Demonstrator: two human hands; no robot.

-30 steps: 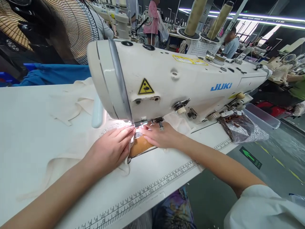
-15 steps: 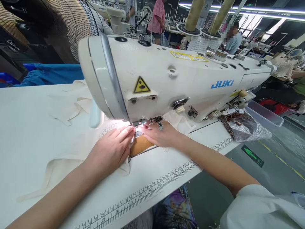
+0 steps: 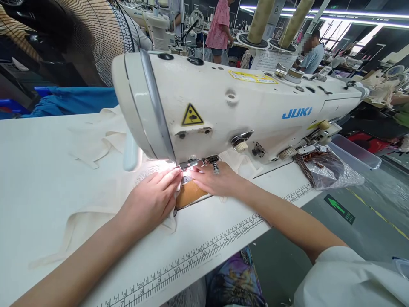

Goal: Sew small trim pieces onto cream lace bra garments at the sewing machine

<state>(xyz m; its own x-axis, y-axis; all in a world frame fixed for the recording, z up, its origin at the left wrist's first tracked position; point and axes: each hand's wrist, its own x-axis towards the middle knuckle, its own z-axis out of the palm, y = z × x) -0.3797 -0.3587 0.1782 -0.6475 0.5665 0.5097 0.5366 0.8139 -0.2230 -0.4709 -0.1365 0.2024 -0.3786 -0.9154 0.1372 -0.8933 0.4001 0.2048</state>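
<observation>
A white JUKI sewing machine (image 3: 255,98) spans the view, its lamp glowing over the needle area. Just left of the needle, my left hand (image 3: 151,194) presses cream fabric (image 3: 91,219) down, fingers together at its edge. My right hand (image 3: 219,179) reaches in from the other side, thumb and fingertips closed on the cloth close to the needle. Glare and the machine head partly hide both sets of fingertips. Between the hands shows an orange-brown cover plate (image 3: 189,195) on the machine bed. The fabric spreads leftward in loose folds, with a lacy part beside my left hand.
A ruler strip (image 3: 191,260) runs along the table's front edge. A clear plastic bag (image 3: 330,170) with brown contents lies at the right, by a clear bin (image 3: 358,151). A large fan (image 3: 99,38) stands at back left. Other people are farther back.
The view has shifted slightly, so the machine head and fabric sit a little farther right. Both hands keep nearly the same place at the needle. A person in pink behind has moved right.
</observation>
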